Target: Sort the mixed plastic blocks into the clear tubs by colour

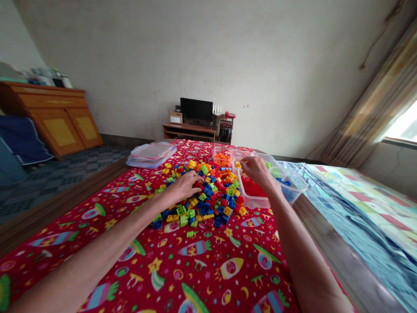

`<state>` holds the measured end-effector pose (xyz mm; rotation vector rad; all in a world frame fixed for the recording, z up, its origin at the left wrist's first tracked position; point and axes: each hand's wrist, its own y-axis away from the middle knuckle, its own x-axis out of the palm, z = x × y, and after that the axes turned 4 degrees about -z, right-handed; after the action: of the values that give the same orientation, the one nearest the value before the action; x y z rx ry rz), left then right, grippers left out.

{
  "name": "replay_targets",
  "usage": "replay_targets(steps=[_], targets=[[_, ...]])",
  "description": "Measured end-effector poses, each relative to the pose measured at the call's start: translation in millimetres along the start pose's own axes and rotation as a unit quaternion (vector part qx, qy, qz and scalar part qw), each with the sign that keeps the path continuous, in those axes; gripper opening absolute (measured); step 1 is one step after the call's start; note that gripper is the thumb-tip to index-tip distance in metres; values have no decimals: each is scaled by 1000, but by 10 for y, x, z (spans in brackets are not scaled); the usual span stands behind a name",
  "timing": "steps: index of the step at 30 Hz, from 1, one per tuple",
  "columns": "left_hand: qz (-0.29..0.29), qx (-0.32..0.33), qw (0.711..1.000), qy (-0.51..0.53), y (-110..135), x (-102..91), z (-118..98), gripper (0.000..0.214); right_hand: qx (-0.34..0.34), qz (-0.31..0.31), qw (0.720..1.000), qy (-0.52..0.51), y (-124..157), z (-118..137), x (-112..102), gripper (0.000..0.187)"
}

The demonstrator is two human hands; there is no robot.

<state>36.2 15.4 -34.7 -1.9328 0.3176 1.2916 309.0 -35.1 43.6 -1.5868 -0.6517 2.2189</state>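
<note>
A heap of toy building bricks (208,208) in red, blue, yellow, green and orange lies on the red patterned cloth. My left hand (185,186) reaches into the heap, its fingers bent about a red brick (197,185). Over the clear plastic boxes on the right, my right hand (256,168) has its fingertips pinched together; whatever they hold is hard to make out. Yellow bricks (238,164) show just beside those fingertips. Below the hand is a box with red bricks (252,188). Blue bricks (284,181) lie in a box farther right, partly behind my wrist.
Orange bricks fill a small clear box (222,157) at the back. Stacked plastic lids (152,153) lie at the far left of the cloth (195,269). A bed (365,217) adjoins on the right. A monitor (196,109) stands on a desk by the wall.
</note>
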Motion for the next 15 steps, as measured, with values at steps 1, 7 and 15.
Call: replay_targets(steps=[1, 7, 15], targets=[[0, -10, 1000, 2, -5, -11, -6, 28, -9, 10, 1000, 0, 13, 54, 17, 28], [-5, 20, 1000, 23, -10, 13, 64, 24, -93, 87, 992, 19, 157, 374, 216, 25], [12, 25, 1000, 7, -30, -34, 20, 29, -174, 152, 973, 15, 312, 419, 545, 31]])
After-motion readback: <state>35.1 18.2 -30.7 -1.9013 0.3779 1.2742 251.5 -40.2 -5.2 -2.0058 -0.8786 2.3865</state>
